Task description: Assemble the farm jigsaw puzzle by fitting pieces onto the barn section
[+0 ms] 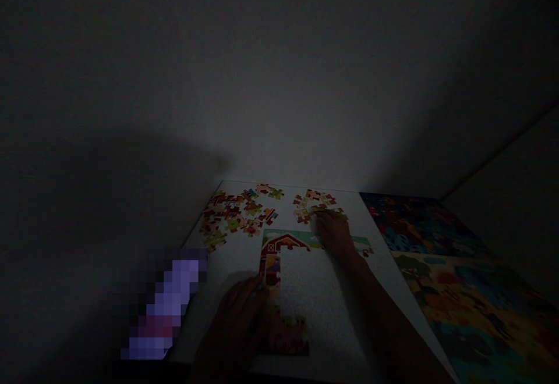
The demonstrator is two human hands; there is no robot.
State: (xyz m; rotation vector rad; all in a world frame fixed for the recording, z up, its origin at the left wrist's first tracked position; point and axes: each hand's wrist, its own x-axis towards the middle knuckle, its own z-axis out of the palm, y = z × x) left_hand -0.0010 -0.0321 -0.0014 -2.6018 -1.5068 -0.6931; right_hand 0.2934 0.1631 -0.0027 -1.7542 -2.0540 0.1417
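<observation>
A partly assembled jigsaw puzzle (286, 238) lies on the white tabletop. Its joined pieces form the top edge, with a red barn, the left side and part of the bottom. My left hand (244, 305) lies over the puzzle's left edge, fingers stretched out and flat. Past the top edge, my right hand (334, 233) reaches into a small group of loose puzzle pieces (312, 199). Its fingers are bent together, fingertips down among the pieces; darkness hides what is between them. A larger spread of loose puzzle pieces (236, 209) lies at the back left.
Two colourful pictures, a dark blue one (423, 224) and a yellow-and-teal one (476, 302), lie along the right side. A blurred, glowing purple shape (170, 308) is by the table's left edge. A pale wall (297, 93) stands behind. The light is very dim.
</observation>
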